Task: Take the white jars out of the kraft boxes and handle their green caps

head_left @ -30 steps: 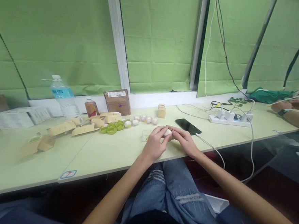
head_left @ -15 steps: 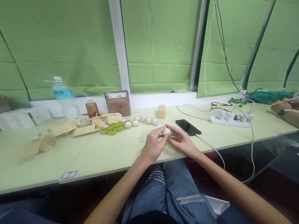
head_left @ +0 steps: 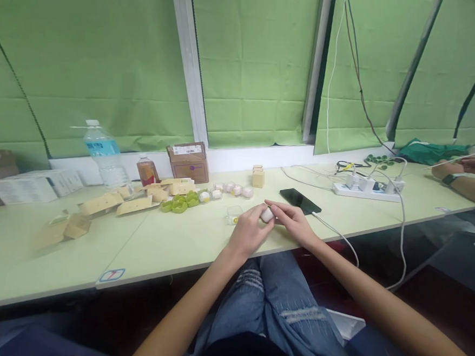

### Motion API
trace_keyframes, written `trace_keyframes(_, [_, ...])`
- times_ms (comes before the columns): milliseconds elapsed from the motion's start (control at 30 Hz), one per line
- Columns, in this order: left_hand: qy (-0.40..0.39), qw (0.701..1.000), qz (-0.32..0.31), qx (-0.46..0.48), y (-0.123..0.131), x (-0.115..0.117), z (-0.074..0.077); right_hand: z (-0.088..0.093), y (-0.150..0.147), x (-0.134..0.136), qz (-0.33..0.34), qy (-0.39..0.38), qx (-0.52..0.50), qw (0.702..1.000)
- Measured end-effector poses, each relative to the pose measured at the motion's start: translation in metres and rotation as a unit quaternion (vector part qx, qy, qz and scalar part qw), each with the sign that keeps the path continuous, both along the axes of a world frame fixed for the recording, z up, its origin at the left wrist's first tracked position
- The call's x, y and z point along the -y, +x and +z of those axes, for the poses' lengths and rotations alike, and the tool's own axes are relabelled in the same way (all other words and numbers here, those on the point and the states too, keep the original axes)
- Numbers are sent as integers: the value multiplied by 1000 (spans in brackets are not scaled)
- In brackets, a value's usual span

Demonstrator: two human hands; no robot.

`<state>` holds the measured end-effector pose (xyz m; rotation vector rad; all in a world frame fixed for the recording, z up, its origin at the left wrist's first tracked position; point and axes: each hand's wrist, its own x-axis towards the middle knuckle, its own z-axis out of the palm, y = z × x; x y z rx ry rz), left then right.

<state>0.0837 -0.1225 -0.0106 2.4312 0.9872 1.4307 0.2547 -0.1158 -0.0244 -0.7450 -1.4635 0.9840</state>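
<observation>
A small white rounded object (head_left: 266, 215) is held between both hands near the table's front edge. My left hand (head_left: 247, 232) grips it from the left with bent fingers. From the right, my right hand (head_left: 294, 225) has its fingertips on the same object. Just left of my hands stands a small clear container (head_left: 234, 215) with something yellow in it. Several white and pink wrapped pieces (head_left: 236, 190) form a row behind, beside green flower-shaped pieces (head_left: 179, 204). Two small tan boxes (head_left: 257, 177) stand farther back.
A black phone (head_left: 301, 200) with a white cable lies right of my hands, near a power strip (head_left: 366, 189). Opened cardboard packets (head_left: 136, 205), a water bottle (head_left: 104, 155) and a brown box (head_left: 188, 164) are at left. Another person's arms (head_left: 469, 175) rest at far right.
The white object has turned in my fingers, and its green edge shows less. Both hands have shifted slightly, and more of the clear container is visible.
</observation>
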Motion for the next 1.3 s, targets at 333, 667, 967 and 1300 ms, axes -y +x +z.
trace_keyframes(333, [-48,999,20,3,2,0,-1,3,0,2,-5,-26,-7,1000])
trace_keyframes(667, [-81,995,54,25,1,-3,-2,5,4,4,47,-51,-2,998])
trace_keyframes(967, [-216,953,-66,203,-3,-12,6,3,4,-3,90,-13,-8,996])
trace_keyframes(1300, [-232,950,-92,186,-7,10,36,2,5,-11,22,-18,-3,1000])
